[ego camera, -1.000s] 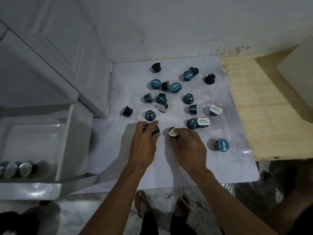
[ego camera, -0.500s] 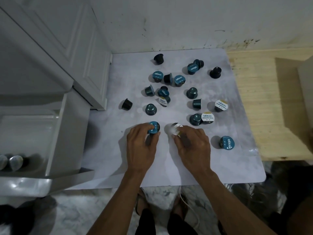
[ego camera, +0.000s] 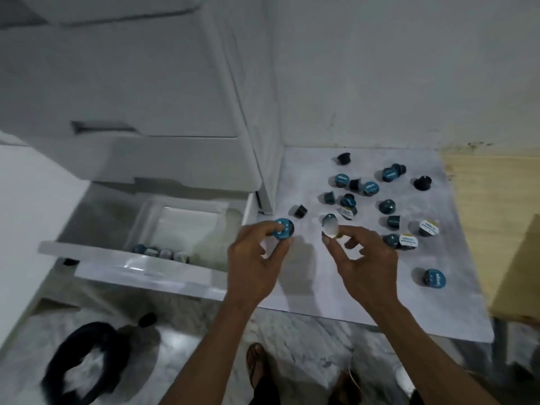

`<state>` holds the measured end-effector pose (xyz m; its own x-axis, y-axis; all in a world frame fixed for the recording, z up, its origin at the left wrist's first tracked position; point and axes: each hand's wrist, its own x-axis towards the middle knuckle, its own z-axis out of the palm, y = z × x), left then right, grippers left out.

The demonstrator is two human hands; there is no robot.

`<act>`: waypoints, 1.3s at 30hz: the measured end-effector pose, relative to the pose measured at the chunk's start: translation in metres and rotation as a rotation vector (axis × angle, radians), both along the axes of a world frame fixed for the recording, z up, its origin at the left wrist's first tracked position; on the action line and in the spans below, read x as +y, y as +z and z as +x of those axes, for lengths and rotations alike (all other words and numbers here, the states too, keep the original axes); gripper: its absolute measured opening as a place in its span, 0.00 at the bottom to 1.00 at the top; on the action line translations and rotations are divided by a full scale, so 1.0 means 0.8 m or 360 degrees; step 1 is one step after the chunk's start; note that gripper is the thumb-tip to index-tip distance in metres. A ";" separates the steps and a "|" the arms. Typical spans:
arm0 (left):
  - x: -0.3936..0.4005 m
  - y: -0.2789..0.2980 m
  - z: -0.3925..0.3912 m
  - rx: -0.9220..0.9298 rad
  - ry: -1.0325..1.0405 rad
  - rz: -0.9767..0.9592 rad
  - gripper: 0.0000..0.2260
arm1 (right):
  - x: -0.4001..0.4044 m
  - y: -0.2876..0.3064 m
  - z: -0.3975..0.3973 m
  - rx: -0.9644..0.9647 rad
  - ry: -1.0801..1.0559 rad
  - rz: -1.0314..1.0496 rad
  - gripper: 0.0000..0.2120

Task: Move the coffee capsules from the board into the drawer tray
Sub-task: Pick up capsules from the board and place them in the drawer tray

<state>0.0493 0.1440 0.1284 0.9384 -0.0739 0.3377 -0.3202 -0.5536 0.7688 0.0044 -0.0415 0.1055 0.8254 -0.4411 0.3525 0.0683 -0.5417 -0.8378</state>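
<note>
The left hand (ego camera: pixel 257 258) pinches a teal capsule (ego camera: pixel 283 228) between thumb and fingertips, lifted off the board (ego camera: pixel 321 285) near its left edge, just right of the open drawer (ego camera: pixel 140 267). The right hand (ego camera: pixel 365 264) pinches a second capsule (ego camera: pixel 330 226), its pale foil lid turned toward the camera and blurred, held above the board's middle. Many more capsules (ego camera: pixel 387 206) lie scattered across the far half of the board, some upright, some tipped on their sides, a few touching; one lies alone near the right front (ego camera: pixel 434 277). In the drawer the clear tray (ego camera: pixel 152 211) already holds a short row of capsules (ego camera: pixel 160 252) against its near wall. Judging from their size and look, these are light, rigid little cups with a thin foil face: easy to lift, likely to roll if set on their side, and the foil probably dents or punctures under a hard fingertip. The safest hold is probably across the rim or the tapered body, as both hands have it now, not on the lid. The smooth sides may slip in a loose pinch, so a carry low over the drawer wall seems wise, with each one set down beside the row, not dropped from height
</note>
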 end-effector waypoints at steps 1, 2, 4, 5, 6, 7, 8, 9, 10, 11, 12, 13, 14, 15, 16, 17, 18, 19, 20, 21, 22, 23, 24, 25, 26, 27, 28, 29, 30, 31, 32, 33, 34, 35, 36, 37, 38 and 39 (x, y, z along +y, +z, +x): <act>0.023 0.018 0.003 -0.0032 0.0017 0.0040 0.13 | 0.018 0.016 0.005 -0.0016 0.0052 0.0032 0.10; 0.046 0.033 0.007 -0.0045 0.0036 0.0072 0.13 | 0.037 0.031 0.011 -0.0033 0.0113 0.0059 0.10; 0.095 0.055 0.017 0.0004 0.0089 0.0100 0.12 | 0.074 0.053 0.025 -0.0051 0.0260 0.0077 0.09; 0.121 0.062 0.024 0.0054 0.0116 0.0120 0.12 | 0.093 0.062 0.033 -0.0051 0.0334 0.0068 0.09; 0.147 0.067 0.033 0.0105 0.0129 0.0157 0.11 | 0.112 0.068 0.042 -0.0044 0.0404 0.0055 0.08; 0.173 0.069 0.042 0.0151 0.0130 0.0212 0.11 | 0.130 0.071 0.051 -0.0023 0.0471 0.0039 0.07; 0.198 0.069 0.053 0.0186 0.0124 0.0274 0.11 | 0.148 0.073 0.061 0.0020 0.0530 0.0015 0.06; 0.219 0.068 0.063 0.0214 0.0112 0.0336 0.10 | 0.165 0.071 0.069 0.0082 0.0576 -0.0010 0.06; 0.238 0.065 0.073 0.0242 0.0089 0.0388 0.10 | 0.180 0.067 0.078 0.0157 0.0602 -0.0041 0.07; 0.254 0.064 0.084 0.0270 0.0054 0.0423 0.09 | 0.196 0.062 0.086 0.0233 0.0612 -0.0077 0.07; 0.267 0.060 0.094 0.0310 0.0014 0.0446 0.09 | 0.210 0.055 0.094 0.0318 0.0617 -0.0121 0.07; 0.277 0.056 0.104 0.0352 -0.0032 0.0455 0.09 | 0.223 0.048 0.100 0.0403 0.0635 -0.0164 0.06; 0.286 0.049 0.114 0.0402 -0.0085 0.0458 0.09 | 0.235 0.041 0.104 0.0492 0.0666 -0.0204 0.06; 0.291 0.041 0.123 0.0452 -0.0147 0.0473 0.08 | 0.245 0.033 0.106 0.0577 0.0699 -0.0240 0.05; 0.295 0.033 0.131 0.0498 -0.0216 0.0499 0.09 | 0.254 0.025 0.109 0.0661 0.0717 -0.0286 0.05; 0.298 0.025 0.139 0.0543 -0.0289 0.0528 0.09 | 0.261 0.018 0.111 0.0740 0.0720 -0.0345 0.06; 0.299 0.018 0.145 0.0589 -0.0364 0.0547 0.09 | 0.268 0.013 0.113 0.0815 0.0714 -0.0405 0.06; 0.298 0.011 0.151 0.0631 -0.0435 0.0566 0.08 | 0.273 0.008 0.116 0.0878 0.0706 -0.0460 0.07; 0.297 0.004 0.157 0.0665 -0.0501 0.0592 0.08 | 0.278 0.006 0.121 0.0930 0.0698 -0.0512 0.07; 0.296 -0.003 0.162 0.0690 -0.0556 0.0619 0.08 | 0.282 0.004 0.127 0.0968 0.0698 -0.0553 0.08; 0.296 -0.010 0.168 0.0724 -0.0590 0.0639 0.08 | 0.285 0.004 0.134 0.0996 0.0708 -0.0578 0.08; 0.295 -0.015 0.172 0.0768 -0.0612 0.0652 0.08 | 0.288 0.002 0.142 0.1018 0.0727 -0.0590 0.08; 0.293 -0.019 0.177 0.0815 -0.0628 0.0665 0.09 | 0.290 0.000 0.149 0.1056 0.0753 -0.0611 0.08; 0.291 -0.023 0.182 0.0849 -0.0649 0.0682 0.09 | 0.292 -0.002 0.156 0.1092 0.0782 -0.0648 0.08; 0.289 -0.027 0.187 0.0875 -0.0667 0.0699 0.08 | 0.293 -0.004 0.161 0.1130 0.0806 -0.0701 0.08; 0.287 -0.029 0.193 0.0894 -0.0681 0.0721 0.08 | 0.295 -0.008 0.166 0.1158 0.0825 -0.0763 0.09; 0.286 -0.032 0.198 0.0908 -0.0689 0.0749 0.08 | 0.297 -0.011 0.170 0.1187 0.0840 -0.0826 0.09; 0.285 -0.034 0.203 0.0917 -0.0698 0.0784 0.09 | 0.299 -0.015 0.173 0.1216 0.0852 -0.0880 0.08; 0.286 -0.038 0.208 0.0923 -0.0711 0.0821 0.09 | 0.301 -0.019 0.175 0.1244 0.0865 -0.0926 0.08; 0.286 -0.043 0.212 0.0930 -0.0726 0.0853 0.09 | 0.302 -0.023 0.177 0.1263 0.0880 -0.0968 0.08; 0.286 -0.048 0.215 0.0945 -0.0742 0.0879 0.09 | 0.302 -0.026 0.179 0.1266 0.0890 -0.1006 0.07; 0.286 -0.052 0.216 0.0964 -0.0759 0.0899 0.09 | 0.302 -0.028 0.180 0.1257 0.0892 -0.1027 0.07; 0.285 -0.056 0.217 0.0980 -0.0770 0.0909 0.09 | 0.301 -0.029 0.181 0.1238 0.0889 -0.1036 0.07; 0.284 -0.059 0.218 0.0987 -0.0773 0.0910 0.09 | 0.301 -0.029 0.183 0.1201 0.0883 -0.1053 0.07; 0.283 -0.062 0.218 0.0994 -0.0771 0.0908 0.09 | 0.301 -0.028 0.184 0.1157 0.0876 -0.1090 0.08; 0.283 -0.064 0.219 0.1004 -0.0770 0.0905 0.09 | 0.301 -0.027 0.184 0.1123 0.0869 -0.1138 0.08; 0.282 -0.067 0.219 0.1020 -0.0774 0.0905 0.09 | 0.301 -0.026 0.185 0.1103 0.0861 -0.1178 0.07; 0.281 -0.068 0.220 0.1038 -0.0781 0.0910 0.10 | 0.301 -0.027 0.185 0.1105 0.0851 -0.1203 0.07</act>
<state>0.2254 0.3689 0.0740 0.7495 -0.4942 -0.4406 -0.2228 -0.8149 0.5351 0.1521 0.1995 0.0840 0.9623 0.1526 -0.2251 0.0919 -0.9614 -0.2592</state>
